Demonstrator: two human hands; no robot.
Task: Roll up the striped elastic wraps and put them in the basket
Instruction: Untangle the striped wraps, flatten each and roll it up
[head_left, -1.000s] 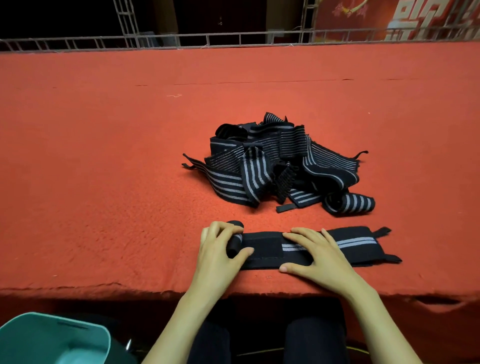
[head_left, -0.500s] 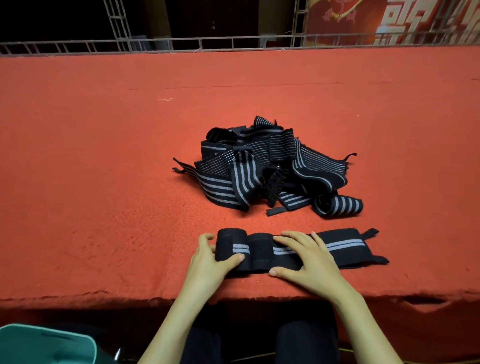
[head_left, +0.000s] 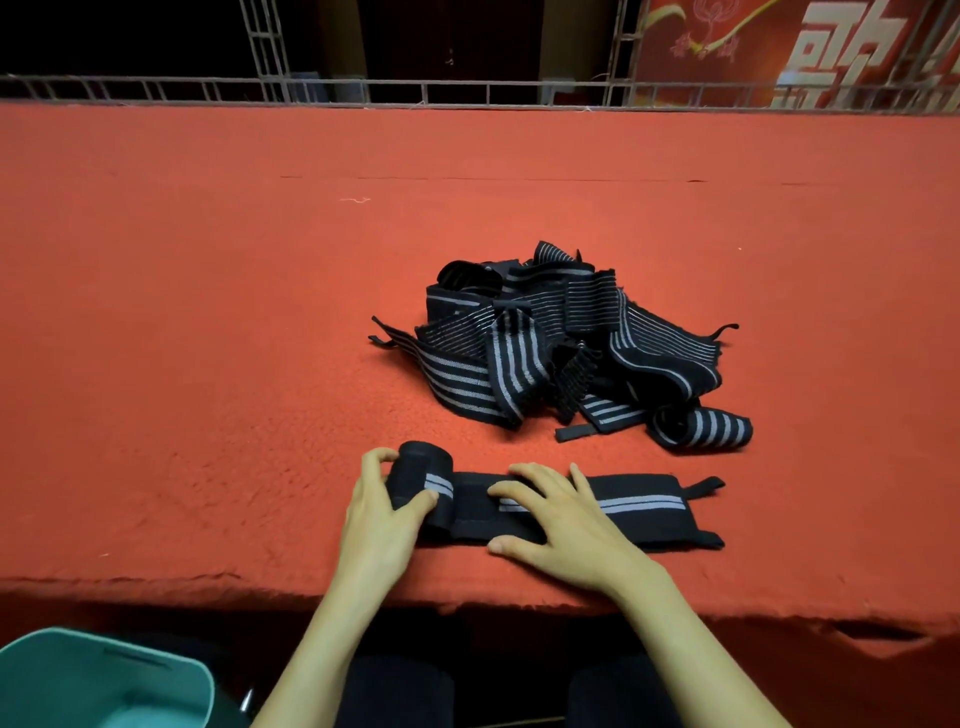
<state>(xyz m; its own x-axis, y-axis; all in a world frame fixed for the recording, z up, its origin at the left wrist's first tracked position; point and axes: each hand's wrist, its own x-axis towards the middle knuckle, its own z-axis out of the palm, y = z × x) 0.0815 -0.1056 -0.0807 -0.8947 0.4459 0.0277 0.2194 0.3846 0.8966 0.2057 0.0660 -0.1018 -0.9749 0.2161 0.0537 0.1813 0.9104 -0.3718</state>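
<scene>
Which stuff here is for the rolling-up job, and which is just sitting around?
For the job: partly rolled wrap, gripped by left hand, pressed flat by right hand; pile of striped wraps; teal basket.
Just there: red table cover; metal railing; red banner.

Two arms are shown uncovered from the hands down to the lower edge of the view, the left hand (head_left: 384, 514) and left forearm (head_left: 322, 639) on one side and the right hand (head_left: 566, 525) and right forearm (head_left: 691, 649) on the other. The fingers (head_left: 540, 480) are seen to be slender, and the nail on the right thumb (head_left: 506, 546) is cut short and left plain. Dark trousers (head_left: 395, 691) are worn, seen as two black, matt thighs with a darker gap between them; their weave and seams cannot be made out in the dim light.
</scene>
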